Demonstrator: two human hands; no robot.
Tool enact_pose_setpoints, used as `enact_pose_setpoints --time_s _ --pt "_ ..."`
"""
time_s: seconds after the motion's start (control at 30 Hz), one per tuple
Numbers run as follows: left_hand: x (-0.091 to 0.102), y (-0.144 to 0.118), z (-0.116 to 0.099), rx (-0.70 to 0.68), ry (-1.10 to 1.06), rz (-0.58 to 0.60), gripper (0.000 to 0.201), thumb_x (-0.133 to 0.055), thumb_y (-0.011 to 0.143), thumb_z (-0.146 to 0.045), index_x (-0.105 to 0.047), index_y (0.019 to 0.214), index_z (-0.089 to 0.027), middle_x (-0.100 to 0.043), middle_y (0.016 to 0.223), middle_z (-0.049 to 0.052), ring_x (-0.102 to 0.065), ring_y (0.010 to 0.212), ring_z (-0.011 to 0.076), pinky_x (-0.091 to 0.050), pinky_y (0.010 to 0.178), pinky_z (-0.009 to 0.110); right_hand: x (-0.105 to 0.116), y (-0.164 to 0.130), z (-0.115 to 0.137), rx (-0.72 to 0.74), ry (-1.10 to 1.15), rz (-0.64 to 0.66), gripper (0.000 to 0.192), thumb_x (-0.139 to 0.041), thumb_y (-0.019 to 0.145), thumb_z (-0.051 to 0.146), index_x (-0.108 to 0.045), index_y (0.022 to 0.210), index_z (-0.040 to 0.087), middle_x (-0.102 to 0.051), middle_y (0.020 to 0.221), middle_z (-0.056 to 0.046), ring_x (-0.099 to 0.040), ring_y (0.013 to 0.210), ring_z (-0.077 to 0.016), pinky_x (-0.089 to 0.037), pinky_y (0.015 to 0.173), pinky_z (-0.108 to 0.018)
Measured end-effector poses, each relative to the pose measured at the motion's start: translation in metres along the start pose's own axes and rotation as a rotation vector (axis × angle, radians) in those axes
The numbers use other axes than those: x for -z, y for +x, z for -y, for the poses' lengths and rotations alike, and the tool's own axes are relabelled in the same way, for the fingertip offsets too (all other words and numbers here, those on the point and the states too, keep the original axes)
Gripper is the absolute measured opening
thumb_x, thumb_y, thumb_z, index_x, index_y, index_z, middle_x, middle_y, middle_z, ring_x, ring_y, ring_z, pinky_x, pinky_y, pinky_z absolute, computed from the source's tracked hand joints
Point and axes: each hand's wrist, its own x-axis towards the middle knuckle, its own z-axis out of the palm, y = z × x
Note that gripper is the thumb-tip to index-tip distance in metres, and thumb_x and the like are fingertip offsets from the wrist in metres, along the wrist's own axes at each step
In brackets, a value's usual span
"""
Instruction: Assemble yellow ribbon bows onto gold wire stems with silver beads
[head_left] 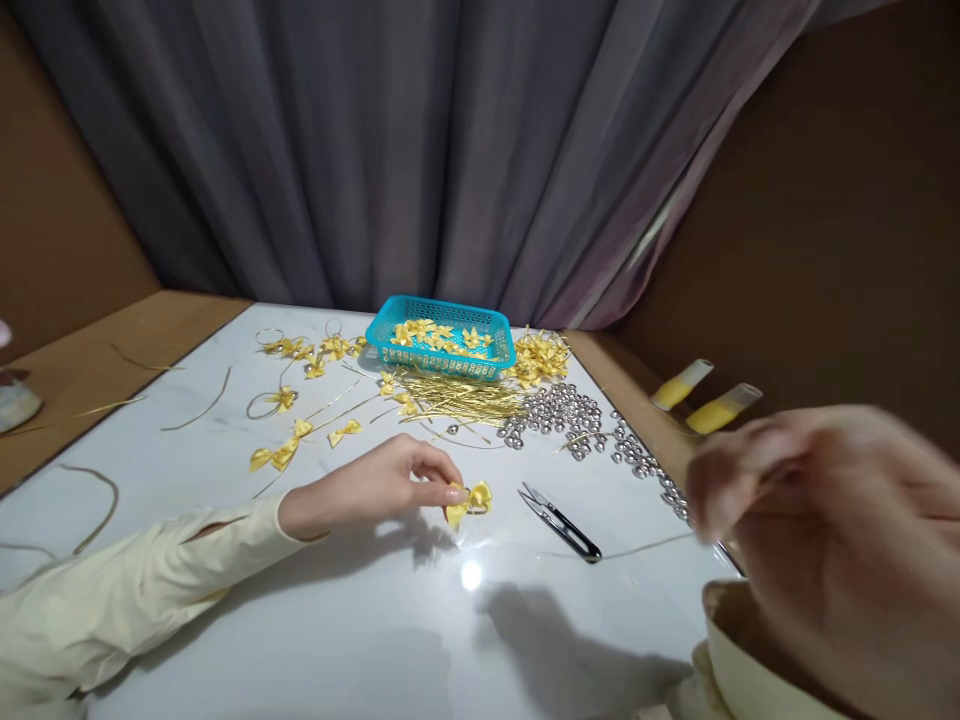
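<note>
At left hand (375, 487) fingertips: yellow bow (470, 501); right hand (817, 510) apart.

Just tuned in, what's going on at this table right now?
The left hand pinches a small yellow ribbon bow on the white table. The right hand is raised and blurred; whether it holds anything is unclear. Thread snips lie beside the bow; behind are silver beads, gold wires and a teal basket of bows.

One blue plastic basket (441, 335) far back. One small pair of black snips (561, 521) near the middle. Two yellow tubes (705, 398) at right. Too many silver beads (577, 415) to count.
</note>
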Motion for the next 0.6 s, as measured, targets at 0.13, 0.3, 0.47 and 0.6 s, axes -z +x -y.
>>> enact_pose_setpoints --time_s 0.13,0.3,0.47,0.6 --pt "-0.001 -0.005 -0.009 -0.012 -0.002 -0.049 0.02 -0.059 0.079 -0.035 -0.067 0.076 -0.017 -0.068 0.08 0.001 -0.057 0.074 0.0143 -0.041 0.068 0.023 -0.028 -0.021 -0.011 -0.315 -0.024 0.446 0.02 -0.049 0.09 0.024 -0.059 0.074 0.019 -0.057 0.058 0.0 -0.05 0.045 -0.009 -0.04 0.042 -0.021" --pt "-0.005 -0.009 -0.008 -0.079 0.035 -0.107 0.018 -0.058 0.08 -0.034 -0.068 0.075 -0.019 -0.065 0.08 0.0 -0.056 0.08 0.015 -0.041 0.075 0.024 -0.052 -0.023 -0.039 -0.178 -0.151 0.535 0.02 -0.053 0.087 0.026 -0.062 0.072 0.017 -0.059 0.091 -0.008 -0.056 0.086 -0.0171 -0.046 0.071 -0.027" --pt "-0.007 -0.011 -0.005 -0.123 0.065 -0.142 0.02 -0.058 0.08 -0.037 -0.069 0.076 -0.02 -0.062 0.08 0.0 -0.055 0.078 0.0152 -0.042 0.074 0.025 -0.057 -0.019 -0.054 -0.316 0.053 0.661 0.023 -0.054 0.086 0.032 -0.065 0.072 0.017 -0.059 0.082 -0.005 -0.056 0.074 -0.014 -0.046 0.061 -0.023" --pt "-0.005 -0.01 -0.009 -0.106 0.036 -0.113 0.02 -0.057 0.081 -0.037 -0.069 0.077 -0.02 -0.065 0.08 -0.001 -0.057 0.078 0.0148 -0.042 0.074 0.024 -0.059 -0.021 -0.055 -0.331 0.114 0.622 0.022 -0.056 0.085 0.031 -0.066 0.071 0.017 -0.06 0.075 -0.003 -0.056 0.069 -0.0129 -0.045 0.061 -0.024"
